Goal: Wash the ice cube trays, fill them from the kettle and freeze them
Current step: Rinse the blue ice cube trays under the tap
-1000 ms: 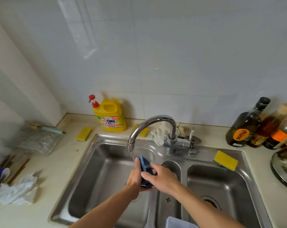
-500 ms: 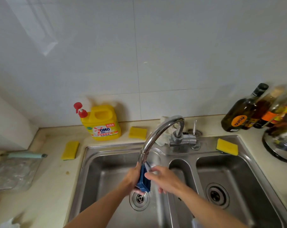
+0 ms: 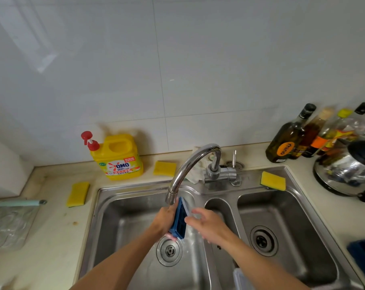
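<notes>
Gripping the blue ice cube tray [image 3: 179, 221] with the left hand [image 3: 163, 221], wrapping the fingers round its back and its lower end. Holding it nearly upright on a short end, over the left basin of the sink [image 3: 135, 186], just under the spout of the faucet [image 3: 190, 166] and above the drain [image 3: 169, 250], with the upper end almost touching the spout. Turning the open compartments toward the right. Touching that open side with the right hand [image 3: 208, 225], laying the thumb tip on the tray, with the other fingers loose and a little spread, not closing round anything. Not being able to tell about running water there, because of blur.

Seeing a second dark blue tray [image 3: 363, 256] lying on the counter [image 3: 58, 237] at the right edge, well apart from both hands and partly cut off. Seeing also the steel kettle [image 3: 349, 172] standing right of the sink, near a group of bottles [image 3: 286, 141] by the wall.

Noticing a yellow detergent bottle [image 3: 118, 162] with a red pump standing against the wall behind the left basin, between a yellow sponge [image 3: 78, 194] lying to its left and another yellow sponge [image 3: 164, 168] to its right. Noticing a third sponge [image 3: 273, 181] lying on the sink rim behind the right basin, and a pale cloth [image 3: 195, 174] bunched behind the faucet. Finding a clear plastic bag [image 3: 8, 222] lying on the counter at the far left.
</notes>
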Demonstrator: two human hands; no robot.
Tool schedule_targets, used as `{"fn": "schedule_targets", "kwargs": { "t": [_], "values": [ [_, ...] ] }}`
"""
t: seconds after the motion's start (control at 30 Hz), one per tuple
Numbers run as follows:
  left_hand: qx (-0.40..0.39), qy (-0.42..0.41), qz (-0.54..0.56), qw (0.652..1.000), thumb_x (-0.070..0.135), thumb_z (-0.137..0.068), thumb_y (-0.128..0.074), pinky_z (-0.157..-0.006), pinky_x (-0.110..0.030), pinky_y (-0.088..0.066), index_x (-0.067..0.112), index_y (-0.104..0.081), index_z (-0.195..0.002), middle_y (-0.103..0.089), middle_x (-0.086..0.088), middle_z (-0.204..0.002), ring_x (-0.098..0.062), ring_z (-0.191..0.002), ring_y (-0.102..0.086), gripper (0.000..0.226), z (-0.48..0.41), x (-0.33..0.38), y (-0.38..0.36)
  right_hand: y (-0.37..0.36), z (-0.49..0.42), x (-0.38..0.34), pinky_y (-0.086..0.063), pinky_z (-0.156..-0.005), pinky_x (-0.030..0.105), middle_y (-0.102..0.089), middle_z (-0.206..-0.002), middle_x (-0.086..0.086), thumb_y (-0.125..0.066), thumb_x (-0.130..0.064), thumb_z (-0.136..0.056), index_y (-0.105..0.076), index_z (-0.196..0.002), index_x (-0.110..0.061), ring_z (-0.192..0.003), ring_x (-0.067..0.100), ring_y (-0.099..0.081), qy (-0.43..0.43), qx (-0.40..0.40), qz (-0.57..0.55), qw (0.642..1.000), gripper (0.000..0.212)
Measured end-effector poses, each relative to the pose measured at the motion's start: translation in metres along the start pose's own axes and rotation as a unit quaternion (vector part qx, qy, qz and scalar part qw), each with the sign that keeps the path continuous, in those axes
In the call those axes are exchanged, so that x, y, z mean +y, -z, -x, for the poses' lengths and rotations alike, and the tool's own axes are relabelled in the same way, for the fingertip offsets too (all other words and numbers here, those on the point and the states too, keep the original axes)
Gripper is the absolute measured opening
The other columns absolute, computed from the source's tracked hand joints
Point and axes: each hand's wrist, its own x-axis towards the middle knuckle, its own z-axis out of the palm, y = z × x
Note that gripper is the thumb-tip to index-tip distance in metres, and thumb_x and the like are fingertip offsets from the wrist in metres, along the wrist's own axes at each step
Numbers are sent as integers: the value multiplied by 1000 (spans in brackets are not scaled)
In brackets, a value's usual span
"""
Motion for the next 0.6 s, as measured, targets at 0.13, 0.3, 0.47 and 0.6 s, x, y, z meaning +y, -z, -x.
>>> {"fn": "schedule_targets", "kwargs": {
  "t": [0.13, 0.3, 0.47, 0.6],
  "values": [
    [2, -33, -24, 999, 64, -102, -29, -63, -36, -61, 7, -59, -112, -71, -20, -95, -29, -75, -74, 65, 2, 0, -9, 11, 9, 14, -54, -89, 32, -56, -145, -3, -58, -62, -86, -48, -148, -26, -113, 12, -61, -9, 37, 12, 999, 73],
    [71, 26, -7, 997, 50, -108, -31, -71, -45, -62, 2, -60, -99, -69, -23, -92, -37, -82, -72, 57, -6, -5, 24, 50, 25, 45, -55, -96, 39, -53, -148, -2, -59, -60, -85, -44, -150, -29, -125, 17, -58, -30, 55, 61, 996, 74],
    [51, 27, 37, 998, 44, -108, -40, -64, -44, -63, -2, -61, -115, -72, -28, -99, -36, -74, -73, 51, -11, 5, 10, 64, 44, 78, -50, -81, 29, -52, -137, 4, -71, -33, -82, -45, -143, -18, -116, 20, -58, -50, 22, 147, 988, 68],
    [57, -2, 100, 993, 74, -95, -36, -66, -42, -62, 15, -58, -111, -70, -19, -103, -37, -92, -72, 65, -8, 2, -19, 66, 67, 113, -44, -90, 27, -38, -146, 2, -69, -16, -86, -30, -152, -19, -123, 22, -51, -27, 29, 265, 964, 77]
  ]
}}
